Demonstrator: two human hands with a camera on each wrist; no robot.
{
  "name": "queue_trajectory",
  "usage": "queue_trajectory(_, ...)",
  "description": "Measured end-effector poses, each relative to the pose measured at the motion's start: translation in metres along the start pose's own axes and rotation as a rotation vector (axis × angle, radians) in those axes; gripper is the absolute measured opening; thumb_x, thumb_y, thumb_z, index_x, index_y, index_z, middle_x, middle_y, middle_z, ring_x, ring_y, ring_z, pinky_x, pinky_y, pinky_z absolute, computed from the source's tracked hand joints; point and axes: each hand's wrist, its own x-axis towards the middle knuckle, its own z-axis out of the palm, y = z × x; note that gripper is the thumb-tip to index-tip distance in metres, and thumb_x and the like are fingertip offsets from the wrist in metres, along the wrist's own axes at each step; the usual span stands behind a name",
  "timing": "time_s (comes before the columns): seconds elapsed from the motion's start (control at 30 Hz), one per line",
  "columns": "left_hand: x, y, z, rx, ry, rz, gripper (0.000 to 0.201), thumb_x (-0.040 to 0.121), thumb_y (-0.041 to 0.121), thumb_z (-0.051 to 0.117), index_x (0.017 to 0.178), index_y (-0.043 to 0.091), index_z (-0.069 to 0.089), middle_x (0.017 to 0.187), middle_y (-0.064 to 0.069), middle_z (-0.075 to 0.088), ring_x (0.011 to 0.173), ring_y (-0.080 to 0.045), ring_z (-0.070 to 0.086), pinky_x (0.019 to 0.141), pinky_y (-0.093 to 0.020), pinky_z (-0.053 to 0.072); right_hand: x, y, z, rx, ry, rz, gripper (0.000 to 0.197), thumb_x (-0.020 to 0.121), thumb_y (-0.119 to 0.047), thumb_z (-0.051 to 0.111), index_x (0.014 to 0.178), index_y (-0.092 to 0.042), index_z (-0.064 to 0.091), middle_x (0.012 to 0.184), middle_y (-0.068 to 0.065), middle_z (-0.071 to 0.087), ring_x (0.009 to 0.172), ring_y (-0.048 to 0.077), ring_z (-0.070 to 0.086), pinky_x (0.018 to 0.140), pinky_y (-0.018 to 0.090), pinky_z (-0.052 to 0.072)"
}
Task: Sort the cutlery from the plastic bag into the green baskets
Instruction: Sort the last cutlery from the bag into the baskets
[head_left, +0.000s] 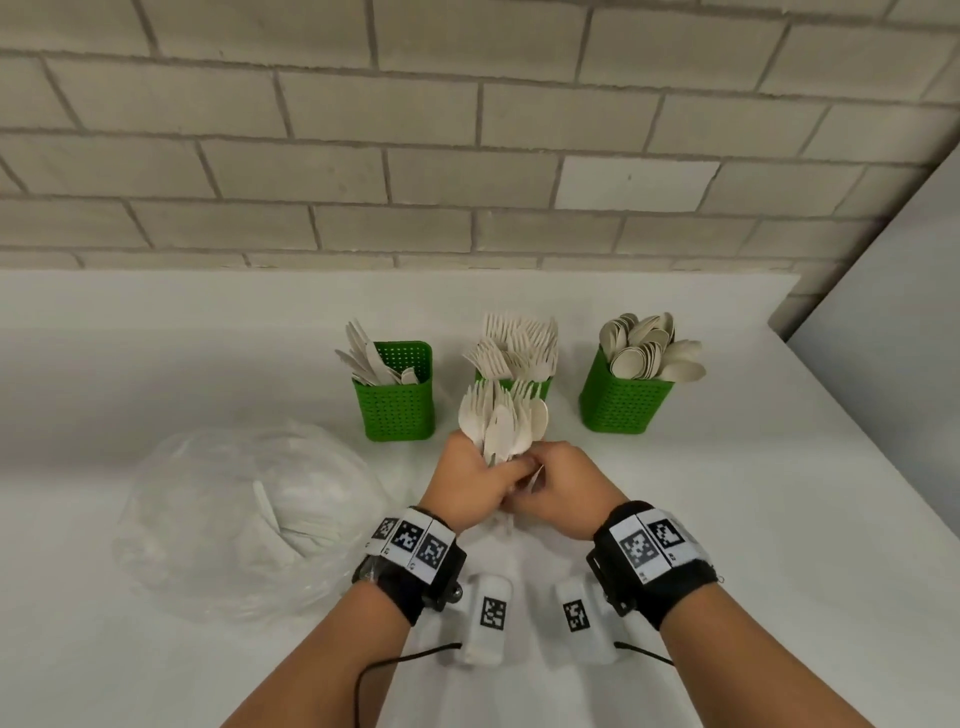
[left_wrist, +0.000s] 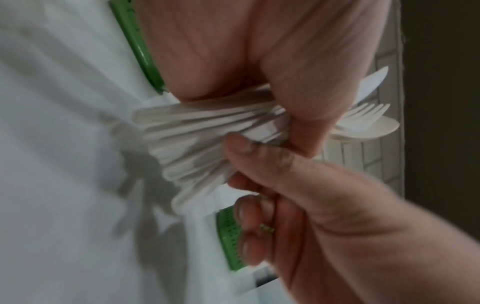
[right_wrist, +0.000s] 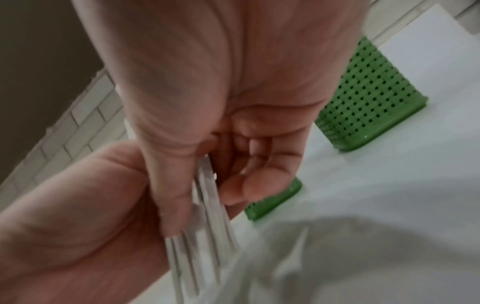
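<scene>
Left hand (head_left: 467, 480) grips cutlery bundle (head_left: 503, 423) by the handles; right hand (head_left: 563, 488) pinches them. Long axis upright, heads toward 12 o'clock.

The head view looks forward and down from above the table (head_left: 156, 338) toward the brick wall (head_left: 467, 130), taking in both hands. Each wrist view looks along its palm at very close range. All three share the held cutlery (head_left: 501, 421); both wrist views catch green baskets (right_wrist: 369, 98).
</scene>
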Motion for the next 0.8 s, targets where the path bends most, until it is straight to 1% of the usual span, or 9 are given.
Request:
queue_trajectory(0.07, 0.0, 0.008, -0.004, -0.1, 0.027, -0.026, 0.017, 0.082, -0.005, 0.07, 0.097, 0.003, 0.073, 0.093, -0.012, 0.076, 0.088, -0.02, 0.072, 0.078, -0.033, 0.059, -0.005, -0.004, -0.008, 0.131, 0.099, 0.007, 0.035, 0.069, -0.031, 0.086, 0.093, -0.012, 0.069, 0.08, -0.007, 0.061, 0.066, 0.0, 0.053, 0.066, 0.021, 0.045)
queue_trajectory(0.2, 0.002, 0.02, -0.011, -0.093, 0.018, -0.055, 0.006, 0.08, 0.002, 0.07, 0.085, -0.001, 0.067, 0.071, -0.016, 0.066, 0.063, -0.02, 0.064, 0.056, -0.033, 0.052, -0.014, -0.027, -0.021, 0.401, 0.367, -0.028, 0.053, 0.062, -0.048, 0.082, 0.104, -0.023, 0.061, 0.082, -0.003, 0.051, 0.057, 0.002, 0.044, 0.06, 0.019, 0.039)
queue_trajectory(0.27, -0.001, 0.028, -0.007, -0.043, -0.033, -0.011, 0.012, 0.08, 0.003, 0.066, 0.09, -0.001, 0.068, 0.071, -0.012, 0.066, 0.059, -0.016, 0.062, 0.055, -0.03, 0.05, -0.015, -0.042, -0.021, 0.463, 0.342, -0.072, 0.052, 0.065, -0.046, 0.082, 0.108, -0.028, 0.06, 0.087, -0.005, 0.057, 0.057, 0.002, 0.049, 0.056, 0.016, 0.041)
queue_trajectory(0.37, -0.01, 0.04, 0.006, -0.013, -0.101, 0.17, 0.03, 0.082, -0.007, 0.062, 0.112, -0.004, 0.063, 0.092, -0.002, 0.069, 0.082, -0.003, 0.067, 0.07, -0.017, 0.052, -0.011, -0.05, -0.018, 0.331, 0.337, -0.153, 0.051, 0.069, -0.041, 0.084, 0.112, -0.022, 0.065, 0.099, -0.011, 0.071, 0.085, -0.002, 0.066, 0.074, 0.018, 0.052)
queue_trajectory(0.43, -0.01, 0.042, 0.011, 0.016, -0.117, 0.199, 0.049, 0.07, 0.003, 0.066, 0.119, 0.004, 0.062, 0.101, -0.003, 0.07, 0.094, -0.01, 0.067, 0.078, -0.021, 0.053, -0.012, -0.05, -0.022, 0.351, 0.346, -0.155, 0.031, 0.076, -0.03, 0.082, 0.102, -0.02, 0.068, 0.084, -0.016, 0.073, 0.077, -0.004, 0.067, 0.069, 0.018, 0.051)
queue_trajectory(0.53, -0.015, 0.046, 0.013, -0.033, -0.178, 0.098, 0.03, 0.067, -0.015, 0.068, 0.094, -0.004, 0.062, 0.081, -0.016, 0.064, 0.076, -0.02, 0.065, 0.07, -0.024, 0.054, -0.016, -0.044, -0.036, 0.41, 0.259, -0.126, 0.008, 0.083, -0.019, 0.076, 0.084, -0.018, 0.068, 0.051, -0.011, 0.063, 0.045, 0.002, 0.057, 0.049, 0.02, 0.045)
queue_trajectory(0.63, -0.022, 0.049, 0.015, -0.158, -0.306, -0.005, 0.018, 0.069, -0.027, 0.064, 0.081, -0.018, 0.054, 0.07, -0.016, 0.057, 0.07, -0.022, 0.062, 0.071, -0.031, 0.054, -0.021, -0.042, -0.047, 0.409, 0.149, -0.14, 0.007, 0.084, -0.022, 0.075, 0.081, -0.021, 0.069, 0.05, 0.001, 0.06, 0.042, 0.013, 0.055, 0.044, 0.024, 0.044)
queue_trajectory(0.7, -0.023, 0.049, 0.018, -0.269, -0.327, -0.088, 0.015, 0.073, -0.021, 0.063, 0.086, -0.016, 0.057, 0.069, -0.013, 0.06, 0.068, -0.021, 0.064, 0.069, -0.033, 0.056, -0.022, -0.038, -0.053, 0.424, 0.091, -0.147, 0.003, 0.086, -0.021, 0.074, 0.085, -0.02, 0.071, 0.054, 0.004, 0.064, 0.046, 0.018, 0.058, 0.044, 0.025, 0.046)
queue_trajectory(0.8, -0.027, 0.051, 0.026, -0.449, -0.304, -0.205, 0.007, 0.082, 0.003, 0.06, 0.083, 0.002, 0.067, 0.067, -0.014, 0.056, 0.062, -0.021, 0.059, 0.066, -0.036, 0.057, -0.022, -0.03, -0.061, 0.577, -0.018, -0.142, 0.016, 0.089, -0.017, 0.07, 0.094, -0.001, 0.068, 0.06, 0.021, 0.065, 0.046, 0.028, 0.059, 0.043, 0.029, 0.049)
